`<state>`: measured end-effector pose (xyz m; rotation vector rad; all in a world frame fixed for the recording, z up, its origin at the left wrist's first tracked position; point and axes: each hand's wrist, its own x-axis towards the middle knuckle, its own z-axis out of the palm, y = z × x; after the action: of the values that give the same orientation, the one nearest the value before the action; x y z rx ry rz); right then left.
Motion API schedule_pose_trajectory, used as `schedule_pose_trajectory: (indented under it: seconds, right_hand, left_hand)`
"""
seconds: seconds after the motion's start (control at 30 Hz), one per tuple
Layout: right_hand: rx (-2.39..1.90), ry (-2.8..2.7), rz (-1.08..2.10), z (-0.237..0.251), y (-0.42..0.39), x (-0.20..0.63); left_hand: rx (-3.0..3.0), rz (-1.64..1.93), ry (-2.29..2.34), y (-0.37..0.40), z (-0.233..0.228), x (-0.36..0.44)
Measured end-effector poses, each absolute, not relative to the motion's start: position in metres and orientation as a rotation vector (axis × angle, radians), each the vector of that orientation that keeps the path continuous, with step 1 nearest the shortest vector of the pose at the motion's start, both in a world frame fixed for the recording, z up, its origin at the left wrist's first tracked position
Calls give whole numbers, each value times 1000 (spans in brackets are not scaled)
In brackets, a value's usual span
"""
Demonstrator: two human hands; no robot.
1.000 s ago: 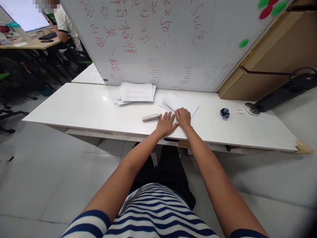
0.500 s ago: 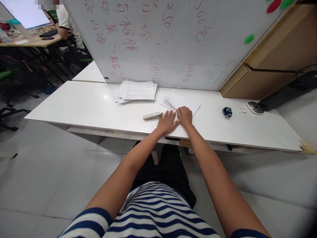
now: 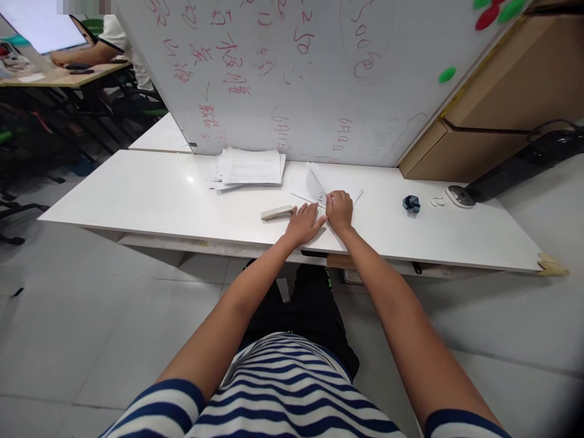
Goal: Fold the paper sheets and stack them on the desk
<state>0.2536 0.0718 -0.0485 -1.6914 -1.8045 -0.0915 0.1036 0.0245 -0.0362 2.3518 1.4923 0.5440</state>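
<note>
In the head view, a white desk [image 3: 159,191] runs across the middle, and a whiteboard [image 3: 314,79] with red handwriting turned sideways rises behind it, closing off the far side. A stack of papers [image 3: 253,168] sits near the board's foot, to the left of the paper [image 3: 342,180]. A stapler [image 3: 277,213] lies just beside the left hand's fingers. Further right are a small dark blue object [image 3: 411,204], little white pieces [image 3: 437,202] and a mouse-like device [image 3: 460,196], all well apart from the hands. Brown boxes [image 3: 506,79] and a black object [image 3: 515,161] crowd the right end. At upper left, another person's arm [image 3: 86,56] reaches over a wooden table before a bright screen [image 3: 50,24].

The paper lies on the desk in front of the person, thin and white, with a flap curled up and a few dark marks near the fold. The left hand [image 3: 303,225] is palm down with fingers spread, close against the right. The right hand [image 3: 340,210] is curled closed on the paper's near edge at the fold; its fingertips are partly hidden. The desk top is smooth and glossy, the boxes are flat-sided cardboard, the stapler is pale and narrow, and round green magnets [image 3: 447,75] dot the board.
</note>
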Motion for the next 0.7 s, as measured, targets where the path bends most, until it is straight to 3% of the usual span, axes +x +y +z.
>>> schedule_pose_trajectory:
  seconds: [0.23,0.47,0.7]
  right_hand:
    - [-1463,-1917,-105,-22,-23,252]
    - [-1389,-2139,273,-51,-117,225]
    - [-1401,-2004,397,-75,-132,221]
  left_hand:
    - [1618,1135,1088,-26,-16,92]
    - [712,1099,1003,-107,-26,78]
    - [513,1065,1091,-119,-58,64]
